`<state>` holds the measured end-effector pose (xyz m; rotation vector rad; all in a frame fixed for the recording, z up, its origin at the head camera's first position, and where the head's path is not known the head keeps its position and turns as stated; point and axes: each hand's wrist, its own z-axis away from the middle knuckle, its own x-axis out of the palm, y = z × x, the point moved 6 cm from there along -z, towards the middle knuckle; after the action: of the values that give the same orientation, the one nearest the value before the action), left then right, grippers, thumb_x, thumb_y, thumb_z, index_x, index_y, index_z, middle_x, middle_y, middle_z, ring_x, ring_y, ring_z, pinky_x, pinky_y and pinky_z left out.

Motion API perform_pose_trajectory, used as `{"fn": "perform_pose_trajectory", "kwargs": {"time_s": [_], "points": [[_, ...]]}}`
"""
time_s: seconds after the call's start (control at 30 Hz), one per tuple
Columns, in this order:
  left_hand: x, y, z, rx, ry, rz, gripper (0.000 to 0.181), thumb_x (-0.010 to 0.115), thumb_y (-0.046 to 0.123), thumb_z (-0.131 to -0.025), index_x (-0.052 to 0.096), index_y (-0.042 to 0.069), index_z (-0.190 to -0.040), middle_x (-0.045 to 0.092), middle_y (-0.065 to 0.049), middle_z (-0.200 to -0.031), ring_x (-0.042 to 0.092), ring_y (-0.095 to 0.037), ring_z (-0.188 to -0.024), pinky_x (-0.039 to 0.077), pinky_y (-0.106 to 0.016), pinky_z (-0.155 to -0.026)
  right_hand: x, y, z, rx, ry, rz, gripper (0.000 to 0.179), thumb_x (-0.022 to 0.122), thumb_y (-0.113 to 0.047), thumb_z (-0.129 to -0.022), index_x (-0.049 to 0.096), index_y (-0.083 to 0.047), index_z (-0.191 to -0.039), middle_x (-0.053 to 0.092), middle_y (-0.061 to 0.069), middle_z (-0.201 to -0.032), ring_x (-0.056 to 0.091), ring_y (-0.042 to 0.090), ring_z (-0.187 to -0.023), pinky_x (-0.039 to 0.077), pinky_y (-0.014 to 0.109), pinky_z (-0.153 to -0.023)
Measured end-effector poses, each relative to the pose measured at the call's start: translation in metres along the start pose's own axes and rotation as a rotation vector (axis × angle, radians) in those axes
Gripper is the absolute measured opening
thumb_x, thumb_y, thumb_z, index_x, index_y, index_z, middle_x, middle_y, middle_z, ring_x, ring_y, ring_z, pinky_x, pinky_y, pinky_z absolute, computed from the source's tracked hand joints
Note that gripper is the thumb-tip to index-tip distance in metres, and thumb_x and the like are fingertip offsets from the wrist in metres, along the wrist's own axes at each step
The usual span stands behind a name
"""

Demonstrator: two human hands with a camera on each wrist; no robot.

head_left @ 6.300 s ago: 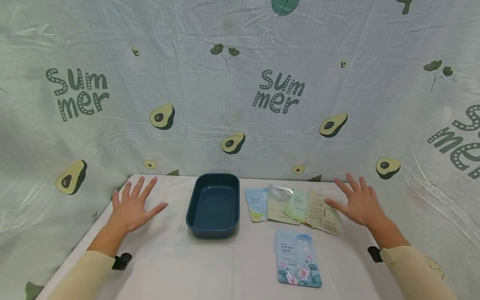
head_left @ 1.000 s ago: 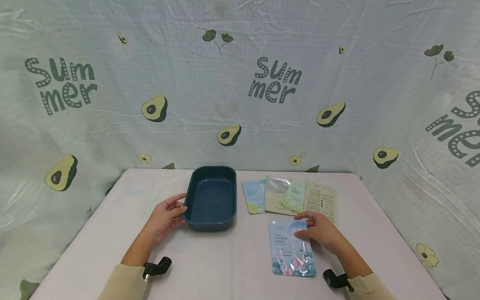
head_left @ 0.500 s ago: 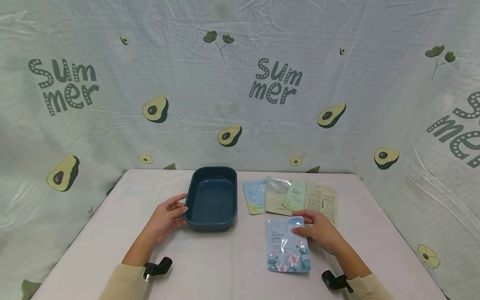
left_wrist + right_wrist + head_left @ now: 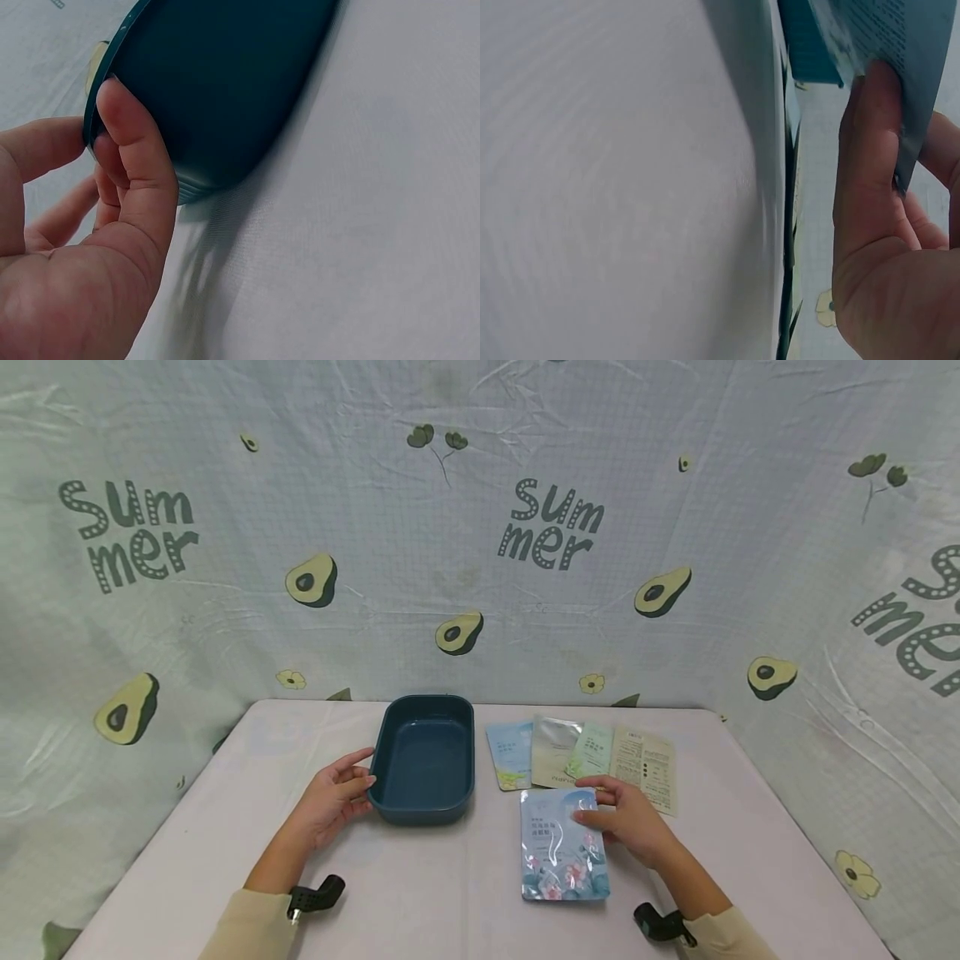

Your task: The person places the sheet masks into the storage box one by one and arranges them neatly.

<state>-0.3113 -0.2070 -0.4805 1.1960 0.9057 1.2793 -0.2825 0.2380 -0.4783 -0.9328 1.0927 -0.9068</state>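
Head view: the fingers (image 4: 603, 782) of the right hand (image 4: 636, 828) pinch the blue packet (image 4: 558, 850) near its upper right corner, with the thumb lying on the front side, where pink flowers and some writing are printed. The right wrist view shows small lines of text on its back, and the packet appears raised from the surface (image 4: 420, 893). It is to the right of the dark blue container (image 4: 422, 817), apart from it. The fingers of the left hand (image 4: 326, 803) are bent and hold this container at its left edge, by the rim. Just behind the held packet, four other packets lie in a row: a light blue one (image 4: 512, 752), a silver and beige one (image 4: 551, 758), a green one (image 4: 592, 745) which partly covers it, and a beige one with dense text (image 4: 652, 768). Black wrist devices (image 4: 318, 894) sit by the beige sleeves (image 4: 251, 927). Behind everything hangs a pale sheet (image 4: 420, 552) with avocados and the word "summer".
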Motion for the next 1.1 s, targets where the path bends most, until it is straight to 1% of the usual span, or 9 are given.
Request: {"fn": "perform_pose_trajectory", "kwargs": {"time_s": [0.1, 0.2, 0.43, 0.77, 0.93, 1.1], "points": [[0.0, 0.0, 0.0, -0.002, 0.002, 0.006, 0.064, 0.057, 0.004, -0.102, 0.03, 0.01, -0.161, 0.058, 0.004, -0.098, 0.062, -0.01, -0.077, 0.057, -0.024, -0.07, 0.001, -0.001, -0.002, 0.002, 0.021, -0.026, 0.062, 0.083, -0.021, -0.086, 0.057, -0.011, -0.142, 0.067, 0.016, -0.132, 0.073, 0.023, -0.094, 0.063, 0.04, -0.078], [0.0, 0.001, 0.0, 0.0, -0.003, 0.01, 0.064, 0.056, 0.004, -0.102, 0.03, 0.01, -0.161, 0.058, 0.005, -0.099, 0.062, -0.01, -0.077, 0.057, -0.024, -0.07, 0.002, -0.002, -0.004, 0.003, 0.028, -0.046, 0.063, 0.083, -0.021, -0.086, 0.057, -0.011, -0.142, 0.067, 0.016, -0.133, 0.073, 0.023, -0.094, 0.063, 0.04, -0.078], [0.0, 0.001, 0.0, 0.005, -0.013, 0.016, 0.065, 0.056, 0.003, -0.102, 0.029, 0.008, -0.161, 0.057, 0.005, -0.098, 0.062, -0.01, -0.076, 0.056, -0.024, -0.069, 0.011, -0.005, -0.006, -0.025, -0.011, -0.085, 0.067, 0.083, -0.021, -0.086, 0.054, -0.005, -0.143, 0.069, 0.018, -0.13, 0.074, 0.025, -0.095, 0.063, 0.042, -0.077], [-0.001, 0.0, -0.001, 0.001, -0.01, 0.015, 0.065, 0.055, 0.003, -0.103, 0.029, 0.01, -0.162, 0.058, 0.006, -0.098, 0.063, -0.009, -0.077, 0.057, -0.023, -0.069, 0.025, -0.01, -0.012, -0.062, -0.025, -0.114, 0.067, 0.083, -0.022, -0.086, 0.053, -0.007, -0.144, 0.068, 0.017, -0.132, 0.075, 0.026, -0.094, 0.063, 0.042, -0.077], [-0.001, 0.0, -0.002, 0.005, -0.016, 0.01, 0.065, 0.055, 0.003, -0.103, 0.028, 0.011, -0.162, 0.057, 0.007, -0.099, 0.063, -0.008, -0.078, 0.057, -0.023, -0.07, 0.032, -0.013, -0.014, -0.06, -0.03, -0.148, 0.067, 0.082, -0.019, -0.086, 0.052, -0.005, -0.145, 0.068, 0.017, -0.133, 0.075, 0.025, -0.092, 0.063, 0.041, -0.076], [0.0, 0.0, -0.001, 0.003, -0.017, 0.011, 0.066, 0.055, 0.002, -0.102, 0.028, 0.01, -0.162, 0.057, 0.007, -0.098, 0.062, -0.007, -0.077, 0.057, -0.023, -0.069, 0.04, -0.019, -0.015, -0.079, -0.053, -0.185, 0.069, 0.08, -0.014, -0.088, 0.047, -0.002, -0.147, 0.068, 0.019, -0.131, 0.075, 0.023, -0.092, 0.063, 0.041, -0.076]]}}
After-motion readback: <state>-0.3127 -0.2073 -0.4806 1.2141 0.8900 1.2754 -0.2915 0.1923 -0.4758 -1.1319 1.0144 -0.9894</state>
